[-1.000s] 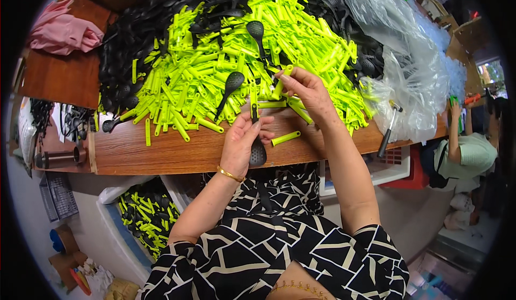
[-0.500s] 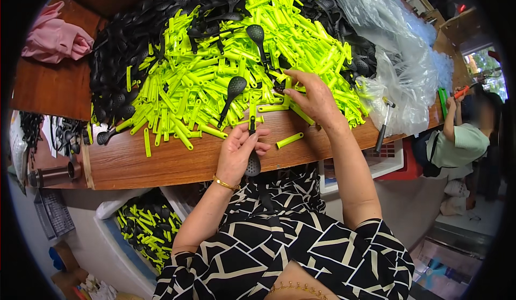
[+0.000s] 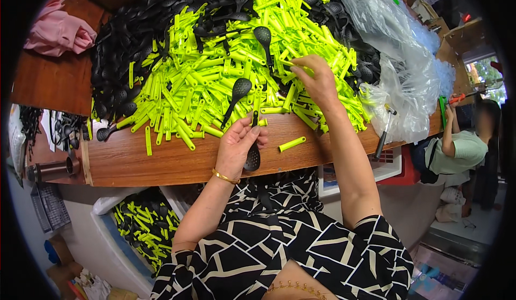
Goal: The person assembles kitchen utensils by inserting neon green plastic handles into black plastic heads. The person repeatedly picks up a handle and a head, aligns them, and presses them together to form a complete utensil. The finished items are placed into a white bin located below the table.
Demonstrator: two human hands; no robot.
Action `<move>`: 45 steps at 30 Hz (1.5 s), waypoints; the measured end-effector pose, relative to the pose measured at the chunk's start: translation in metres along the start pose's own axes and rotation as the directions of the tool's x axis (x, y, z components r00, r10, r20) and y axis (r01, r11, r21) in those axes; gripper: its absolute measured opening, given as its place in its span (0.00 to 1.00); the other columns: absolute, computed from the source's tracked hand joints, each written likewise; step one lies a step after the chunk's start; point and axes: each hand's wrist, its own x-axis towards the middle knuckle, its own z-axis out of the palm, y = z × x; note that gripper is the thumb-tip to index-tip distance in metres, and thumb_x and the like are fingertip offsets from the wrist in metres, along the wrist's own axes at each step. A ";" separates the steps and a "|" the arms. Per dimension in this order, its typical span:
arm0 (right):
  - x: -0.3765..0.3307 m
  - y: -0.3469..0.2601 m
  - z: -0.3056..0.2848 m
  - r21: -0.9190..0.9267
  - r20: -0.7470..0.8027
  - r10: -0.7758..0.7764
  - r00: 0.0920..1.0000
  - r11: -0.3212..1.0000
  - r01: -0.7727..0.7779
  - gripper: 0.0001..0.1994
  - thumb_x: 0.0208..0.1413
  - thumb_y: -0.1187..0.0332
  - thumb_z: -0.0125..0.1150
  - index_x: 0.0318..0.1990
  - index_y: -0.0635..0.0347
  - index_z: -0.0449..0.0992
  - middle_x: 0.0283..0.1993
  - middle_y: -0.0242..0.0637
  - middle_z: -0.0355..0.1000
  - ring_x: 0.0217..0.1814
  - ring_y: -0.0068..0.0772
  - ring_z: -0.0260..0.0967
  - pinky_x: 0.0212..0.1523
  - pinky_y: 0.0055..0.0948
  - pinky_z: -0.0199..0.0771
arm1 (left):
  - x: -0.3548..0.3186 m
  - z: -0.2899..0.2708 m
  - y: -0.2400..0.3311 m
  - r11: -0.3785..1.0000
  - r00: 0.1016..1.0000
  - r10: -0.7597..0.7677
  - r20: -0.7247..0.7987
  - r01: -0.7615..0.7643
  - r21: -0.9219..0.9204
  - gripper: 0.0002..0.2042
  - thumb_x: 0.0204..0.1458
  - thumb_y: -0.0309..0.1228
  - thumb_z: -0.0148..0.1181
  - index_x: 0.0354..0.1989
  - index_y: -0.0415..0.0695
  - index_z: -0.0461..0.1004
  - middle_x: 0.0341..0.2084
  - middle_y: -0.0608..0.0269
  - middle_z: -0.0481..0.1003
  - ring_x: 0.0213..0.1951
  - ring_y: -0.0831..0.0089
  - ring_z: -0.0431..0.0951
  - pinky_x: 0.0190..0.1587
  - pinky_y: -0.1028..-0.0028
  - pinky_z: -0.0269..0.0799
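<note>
My left hand (image 3: 240,143) is closed round the neck of a black perforated spoon (image 3: 252,159), its holed bowl hanging down toward me. The upper end of its neck points to the heap and meets a lime-green handle (image 3: 256,99); whether they are joined I cannot tell. Over the right part of a big heap of lime-green handles (image 3: 215,69), my right hand (image 3: 318,80) has thumb and forefinger a little apart. A green handle end shows by these fingertips. One loose green handle (image 3: 292,144) lies on the table between my arms.
Black spoons (image 3: 115,58) are piled behind and left of the handles. A hammer (image 3: 384,131) and clear plastic sheeting (image 3: 403,85) lie right on the wooden table (image 3: 150,168). Below left stands a bin (image 3: 107,214) of green-handled utensils. Another person (image 3: 462,144) is at far right.
My right hand has moved slightly up and farther into the heap. The left hand keeps the spoon in nearly the same place, its bowl tilted a little differently.
</note>
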 end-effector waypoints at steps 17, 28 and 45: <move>-0.011 -0.101 -0.060 0.233 0.523 -0.334 0.784 0.941 0.245 0.06 0.54 0.71 0.66 0.39 0.61 0.82 0.37 0.41 0.78 0.42 0.45 0.77 0.44 0.39 0.77 | -0.020 0.027 0.010 0.951 0.997 0.070 0.029 -0.075 0.300 0.19 0.66 0.24 0.55 0.64 0.36 0.67 0.45 0.56 0.80 0.40 0.75 0.82 0.42 0.79 0.77; -0.047 -0.112 -0.040 0.062 0.431 -0.378 0.819 0.918 0.391 0.05 0.52 0.72 0.68 0.37 0.59 0.82 0.42 0.42 0.75 0.41 0.46 0.76 0.42 0.37 0.78 | -0.026 0.010 -0.006 0.946 0.985 0.147 0.088 -0.166 0.277 0.13 0.65 0.26 0.57 0.55 0.35 0.73 0.38 0.58 0.82 0.37 0.77 0.82 0.40 0.81 0.77; -0.133 -0.137 0.055 0.479 0.571 0.076 0.817 0.778 -0.407 0.23 0.58 0.72 0.67 0.61 0.56 0.72 0.42 0.34 0.80 0.37 0.17 0.76 0.32 0.18 0.72 | -0.122 -0.042 -0.047 0.966 0.967 -0.157 -0.202 0.193 0.174 0.15 0.68 0.37 0.55 0.41 0.33 0.76 0.32 0.58 0.81 0.30 0.76 0.81 0.36 0.77 0.77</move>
